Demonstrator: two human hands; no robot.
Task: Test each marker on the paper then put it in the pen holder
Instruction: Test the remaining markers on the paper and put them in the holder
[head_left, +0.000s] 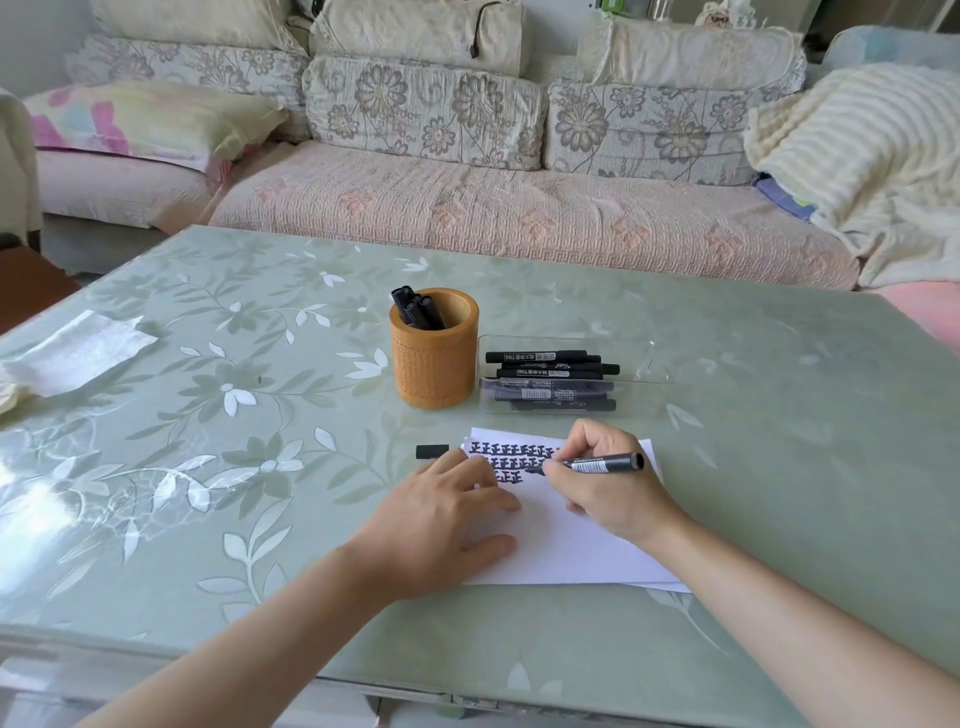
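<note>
My right hand (608, 483) grips an uncapped black marker (602, 463) with its tip on the white paper (561, 551), beside rows of black marks (511, 457). My left hand (447, 512) lies flat on the paper's left part, fingers spread. The marker's black cap (431, 451) lies on the table just left of the paper. Behind it stands the round wooden pen holder (435, 358) with several black markers (415, 306) upright inside. To its right a clear plastic box (571, 375) holds several more black markers lying flat.
The green floral table (234, 415) has a folded white tissue (78, 353) at its far left. A floral sofa (467, 156) with cushions runs behind the table's far edge.
</note>
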